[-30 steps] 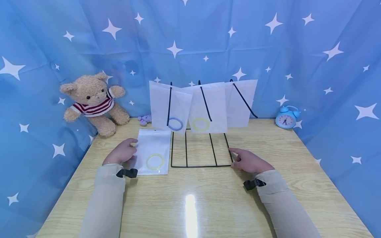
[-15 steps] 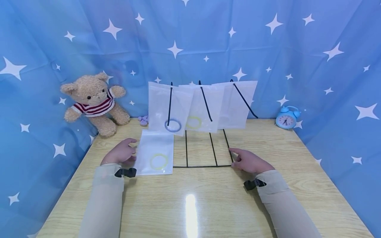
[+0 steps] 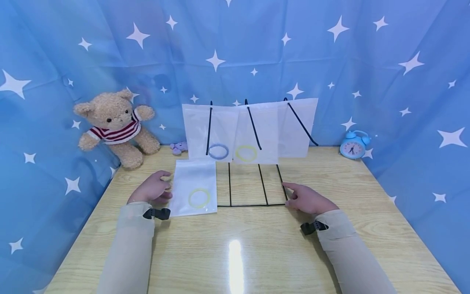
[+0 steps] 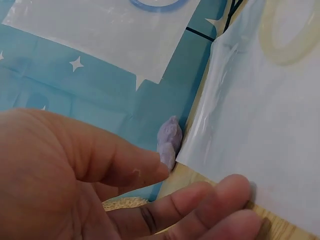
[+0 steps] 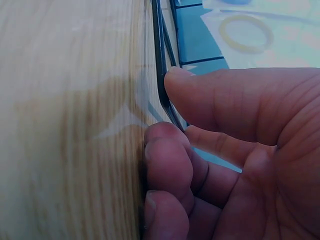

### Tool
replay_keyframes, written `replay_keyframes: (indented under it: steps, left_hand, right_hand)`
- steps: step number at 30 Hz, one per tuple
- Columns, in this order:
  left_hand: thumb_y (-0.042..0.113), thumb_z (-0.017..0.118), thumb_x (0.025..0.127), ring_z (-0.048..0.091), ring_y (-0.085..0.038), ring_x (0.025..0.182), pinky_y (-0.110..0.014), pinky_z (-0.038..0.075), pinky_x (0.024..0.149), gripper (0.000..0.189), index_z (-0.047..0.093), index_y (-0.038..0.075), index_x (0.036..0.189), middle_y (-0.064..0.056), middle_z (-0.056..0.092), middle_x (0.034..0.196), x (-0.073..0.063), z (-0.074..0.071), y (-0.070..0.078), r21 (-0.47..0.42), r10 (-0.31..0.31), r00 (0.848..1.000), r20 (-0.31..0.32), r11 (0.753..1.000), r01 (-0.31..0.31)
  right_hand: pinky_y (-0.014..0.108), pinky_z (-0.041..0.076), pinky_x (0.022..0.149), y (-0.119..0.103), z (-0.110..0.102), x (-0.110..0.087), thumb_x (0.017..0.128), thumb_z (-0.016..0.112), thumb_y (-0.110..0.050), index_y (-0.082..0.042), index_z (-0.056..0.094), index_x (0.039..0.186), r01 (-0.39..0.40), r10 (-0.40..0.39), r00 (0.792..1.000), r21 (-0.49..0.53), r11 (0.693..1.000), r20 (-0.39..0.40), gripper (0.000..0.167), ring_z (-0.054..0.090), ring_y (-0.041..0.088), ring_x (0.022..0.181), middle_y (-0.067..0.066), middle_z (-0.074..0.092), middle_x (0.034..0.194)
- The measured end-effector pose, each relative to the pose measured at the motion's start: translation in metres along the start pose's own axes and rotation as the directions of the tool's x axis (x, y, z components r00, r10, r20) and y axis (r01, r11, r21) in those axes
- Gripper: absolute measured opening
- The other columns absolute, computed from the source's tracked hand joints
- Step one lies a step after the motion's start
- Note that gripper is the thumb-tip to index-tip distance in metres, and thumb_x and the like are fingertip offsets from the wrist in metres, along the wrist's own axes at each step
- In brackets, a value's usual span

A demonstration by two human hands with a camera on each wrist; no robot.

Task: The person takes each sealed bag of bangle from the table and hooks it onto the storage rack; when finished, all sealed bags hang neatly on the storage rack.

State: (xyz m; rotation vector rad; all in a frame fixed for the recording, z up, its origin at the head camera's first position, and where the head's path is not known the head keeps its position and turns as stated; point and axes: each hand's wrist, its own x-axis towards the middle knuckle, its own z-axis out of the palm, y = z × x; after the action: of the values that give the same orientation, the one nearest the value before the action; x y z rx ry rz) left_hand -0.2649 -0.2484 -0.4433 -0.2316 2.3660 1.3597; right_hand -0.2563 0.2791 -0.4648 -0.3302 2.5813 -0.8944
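Note:
A white zip bag with a yellow ring inside [image 3: 194, 179] lies flat at the left, overlapping the left side of the black wire display rack [image 3: 248, 205]. My left hand [image 3: 151, 188] is at the bag's left edge, thumb and fingers apart; in the left wrist view the fingertips [image 4: 235, 190] meet or nearly meet that edge. My right hand [image 3: 309, 199] pinches the rack's front right corner, its thumb [image 5: 182, 87] against the bar. From the rack's hooks hang a bag with a blue ring [image 3: 205, 126], one with a yellow ring [image 3: 264, 130] and a bag with no visible ring [image 3: 299, 139].
A teddy bear [image 3: 116, 126] sits at the back left. Beside the bags is a small purple toy [image 3: 178, 148]. A blue alarm clock [image 3: 354, 146] stands at the back right. Behind everything hangs a blue star curtain [image 3: 235, 36].
The flat bag has slid right, over the rack's left side. The hanging bags have swung on their hooks. Both hands have stayed nearly in place.

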Motion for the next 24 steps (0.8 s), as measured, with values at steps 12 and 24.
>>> replay_keyframes:
  steps: [12, 24]
  left_hand:
    - [0.023, 0.071, 0.100, 0.060, -0.023, 0.075, -0.037, 0.053, 0.073, 0.078, 0.031, 0.005, 0.163, -0.022, 0.057, 0.132, 0.003, 0.006, -0.003, 0.207, 0.022, 1.000, 0.001, 0.978, -0.022]
    - [0.021, 0.083, 0.091, 0.046, -0.047, 0.145, -0.059, 0.043, 0.116, 0.093, 0.029, -0.006, 0.162, -0.032, 0.043, 0.159, 0.004, 0.030, 0.004, 0.477, 0.083, 0.995, -0.053, 0.878, -0.047]
  right_hand:
    - [0.035, 0.043, 0.054, -0.002, 0.000, -0.001, 0.100, 0.070, -0.017, -0.009, 0.034, 0.166, 0.003, -0.003, 1.000, -0.020, 1.000, -0.002, 0.075, 0.051, 0.020, 0.059, 0.005, 0.059, 0.072]
    - [0.036, 0.044, 0.054, -0.002, -0.001, -0.001, 0.100, 0.070, -0.018, -0.009, 0.035, 0.165, 0.000, 0.000, 1.000, -0.020, 1.000, 0.000, 0.075, 0.052, 0.021, 0.059, 0.006, 0.060, 0.074]
